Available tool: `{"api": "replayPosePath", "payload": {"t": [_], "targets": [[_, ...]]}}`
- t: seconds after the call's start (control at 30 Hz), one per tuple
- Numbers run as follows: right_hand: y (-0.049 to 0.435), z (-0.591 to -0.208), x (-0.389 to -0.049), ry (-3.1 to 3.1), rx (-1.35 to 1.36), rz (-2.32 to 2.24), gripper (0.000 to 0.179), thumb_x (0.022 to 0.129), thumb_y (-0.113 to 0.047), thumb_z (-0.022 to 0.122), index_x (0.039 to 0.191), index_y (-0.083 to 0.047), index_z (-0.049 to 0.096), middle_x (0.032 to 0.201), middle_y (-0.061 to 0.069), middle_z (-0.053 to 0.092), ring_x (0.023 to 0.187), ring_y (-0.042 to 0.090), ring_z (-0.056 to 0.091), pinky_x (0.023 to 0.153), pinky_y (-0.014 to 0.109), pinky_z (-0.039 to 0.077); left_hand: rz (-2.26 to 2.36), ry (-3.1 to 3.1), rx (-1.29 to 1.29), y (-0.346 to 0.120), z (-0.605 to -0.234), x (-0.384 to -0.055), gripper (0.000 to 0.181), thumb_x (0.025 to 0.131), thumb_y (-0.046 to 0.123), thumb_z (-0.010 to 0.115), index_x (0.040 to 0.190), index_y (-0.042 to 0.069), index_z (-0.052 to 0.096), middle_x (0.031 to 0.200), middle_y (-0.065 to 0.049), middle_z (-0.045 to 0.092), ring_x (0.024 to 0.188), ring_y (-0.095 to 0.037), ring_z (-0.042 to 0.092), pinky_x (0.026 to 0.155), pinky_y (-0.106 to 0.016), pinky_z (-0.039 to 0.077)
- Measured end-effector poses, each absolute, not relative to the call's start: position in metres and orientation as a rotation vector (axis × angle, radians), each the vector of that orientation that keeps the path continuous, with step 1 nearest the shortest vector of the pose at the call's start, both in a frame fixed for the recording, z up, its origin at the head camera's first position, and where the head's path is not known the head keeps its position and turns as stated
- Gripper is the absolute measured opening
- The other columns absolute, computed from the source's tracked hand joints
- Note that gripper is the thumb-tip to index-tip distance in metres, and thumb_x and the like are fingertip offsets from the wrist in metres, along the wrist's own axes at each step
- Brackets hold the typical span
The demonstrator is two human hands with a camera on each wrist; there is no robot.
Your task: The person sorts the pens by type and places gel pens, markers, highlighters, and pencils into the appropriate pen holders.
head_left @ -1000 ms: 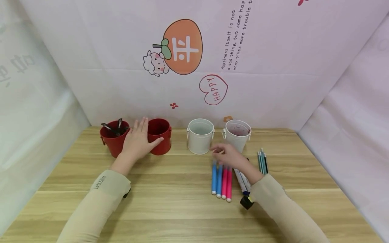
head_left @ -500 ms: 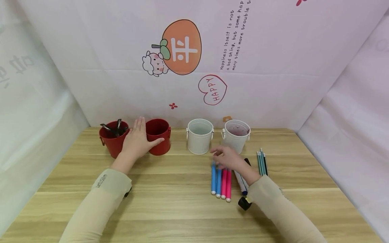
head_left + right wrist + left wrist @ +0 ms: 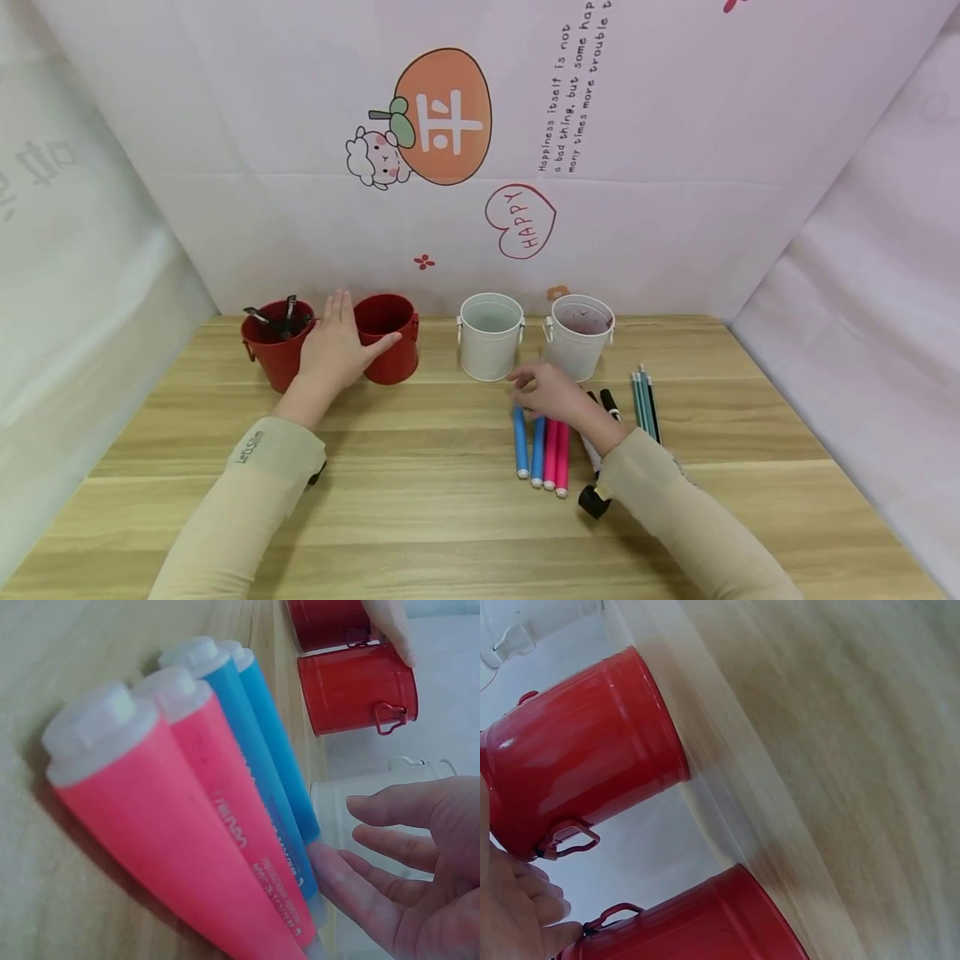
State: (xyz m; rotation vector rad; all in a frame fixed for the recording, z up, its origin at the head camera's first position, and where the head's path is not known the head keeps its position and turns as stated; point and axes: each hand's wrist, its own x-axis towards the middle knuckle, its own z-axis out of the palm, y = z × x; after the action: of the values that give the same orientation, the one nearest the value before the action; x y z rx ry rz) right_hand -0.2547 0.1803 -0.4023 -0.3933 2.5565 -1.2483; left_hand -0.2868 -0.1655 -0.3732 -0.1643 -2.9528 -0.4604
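Observation:
My left hand (image 3: 333,350) rests at the rims of two red buckets, fingers straight and thumb spread across the right red bucket (image 3: 395,360). Dark slim tools (image 3: 289,312) with silvery parts stick out of the left red bucket (image 3: 277,367). Over the far ends of a row of felt-tip pens is my right hand (image 3: 551,392), its thumb apart from its loosely bent fingers. In the right wrist view, one fingertip touches a blue felt-tip pen (image 3: 281,746) at its end. Another blue pen (image 3: 537,454) and two pink pens (image 3: 562,458) lie beside it, white ends toward me.
Two white buckets, one in the middle (image 3: 490,342) and one at the right (image 3: 577,348), stand along the back wall. Black-capped markers (image 3: 610,402) lie partly under my right forearm. Several pencils (image 3: 645,404) lie farther right on the wooden table (image 3: 420,517).
The leftmost blue pen has shifted slightly left, widening its gap to the other blue pen. My right hand has moved a little left with it; my left hand stays at the red buckets.

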Motion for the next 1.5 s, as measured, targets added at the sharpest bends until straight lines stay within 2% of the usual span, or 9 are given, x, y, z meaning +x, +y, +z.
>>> {"api": "replayPosePath", "payload": {"t": [0.1, 0.33, 0.5, 0.6, 0.7, 0.8, 1.1, 1.5], "targets": [[0.179, -0.404, -0.255, 2.580, -0.386, -1.221, 0.035, 0.094, 0.002, 0.067, 0.128, 0.007, 0.064, 0.118, 0.022, 0.062, 0.082, 0.023, 0.070, 0.067, 0.035, 0.062, -0.496, -2.941, -0.143, -0.165, -0.373, -0.286, 0.115, 0.093, 0.074, 0.051, 0.159, -0.012, 0.009, 0.166, -0.030, 0.009, 0.154, -0.044, 0.009, 0.117, -0.060, 0.028], [0.172, -0.405, -0.254, 2.643, -0.452, -1.138, 0.041, 0.088, 0.005, 0.072, 0.128, 0.009, 0.065, 0.122, 0.027, 0.062, 0.068, 0.020, 0.071, 0.062, 0.031, 0.061, -0.480, -2.956, -0.092, -0.163, -0.372, -0.287, 0.118, 0.092, 0.075, 0.051, 0.157, -0.015, 0.010, 0.165, -0.033, 0.010, 0.153, -0.046, 0.011, 0.119, -0.059, 0.022], [0.166, -0.406, -0.253, 2.696, -0.466, -1.035, 0.046, 0.086, 0.003, 0.078, 0.130, 0.007, 0.065, 0.121, 0.024, 0.063, 0.061, 0.016, 0.067, 0.062, 0.029, 0.058, -0.464, -2.950, -0.070, -0.161, -0.373, -0.288, 0.120, 0.091, 0.075, 0.053, 0.156, -0.016, 0.012, 0.164, -0.035, 0.011, 0.152, -0.047, 0.013, 0.120, -0.058, 0.022], [0.163, -0.405, -0.253, 2.736, -0.481, -0.956, 0.048, 0.085, 0.000, 0.080, 0.131, 0.006, 0.066, 0.118, 0.022, 0.063, 0.058, 0.015, 0.065, 0.062, 0.027, 0.056, -0.478, -2.957, -0.050, -0.159, -0.373, -0.286, 0.120, 0.090, 0.073, 0.058, 0.156, -0.016, 0.011, 0.164, -0.034, 0.011, 0.151, -0.049, 0.015, 0.112, -0.061, 0.036], [0.162, -0.405, -0.252, 2.751, -0.475, -0.908, 0.050, 0.086, -0.001, 0.080, 0.132, 0.005, 0.065, 0.118, 0.022, 0.061, 0.057, 0.015, 0.065, 0.062, 0.027, 0.056, -0.524, -2.979, -0.011, -0.157, -0.372, -0.285, 0.121, 0.089, 0.072, 0.060, 0.157, -0.014, 0.009, 0.165, -0.033, 0.008, 0.149, -0.053, 0.020, 0.094, -0.061, 0.053], [0.161, -0.405, -0.252, 2.749, -0.446, -0.894, 0.052, 0.085, -0.001, 0.081, 0.134, 0.004, 0.064, 0.120, 0.023, 0.059, 0.057, 0.015, 0.065, 0.061, 0.027, 0.057, -0.581, -2.996, 0.029, -0.155, -0.372, -0.283, 0.122, 0.089, 0.072, 0.060, 0.158, -0.013, 0.006, 0.166, -0.031, 0.005, 0.146, -0.056, 0.023, 0.080, -0.059, 0.058], [0.160, -0.406, -0.252, 2.773, -0.457, -0.823, 0.057, 0.084, -0.006, 0.084, 0.135, 0.004, 0.063, 0.122, 0.025, 0.059, 0.059, 0.013, 0.065, 0.064, 0.026, 0.056, -0.594, -3.005, 0.016, -0.156, -0.372, -0.283, 0.122, 0.090, 0.070, 0.061, 0.158, -0.012, 0.001, 0.167, -0.030, 0.001, 0.144, -0.058, 0.024, 0.078, -0.057, 0.059], [0.164, -0.404, -0.252, 2.752, -0.390, -0.819, 0.068, 0.084, -0.010, 0.086, 0.143, 0.004, 0.056, 0.125, 0.026, 0.055, 0.058, 0.013, 0.066, 0.061, 0.026, 0.057, -0.591, -3.014, -0.004, -0.154, -0.369, -0.283, 0.119, 0.092, 0.068, 0.059, 0.157, -0.013, 0.001, 0.166, -0.031, 0.001, 0.146, -0.056, 0.020, 0.084, -0.061, 0.057]]}}
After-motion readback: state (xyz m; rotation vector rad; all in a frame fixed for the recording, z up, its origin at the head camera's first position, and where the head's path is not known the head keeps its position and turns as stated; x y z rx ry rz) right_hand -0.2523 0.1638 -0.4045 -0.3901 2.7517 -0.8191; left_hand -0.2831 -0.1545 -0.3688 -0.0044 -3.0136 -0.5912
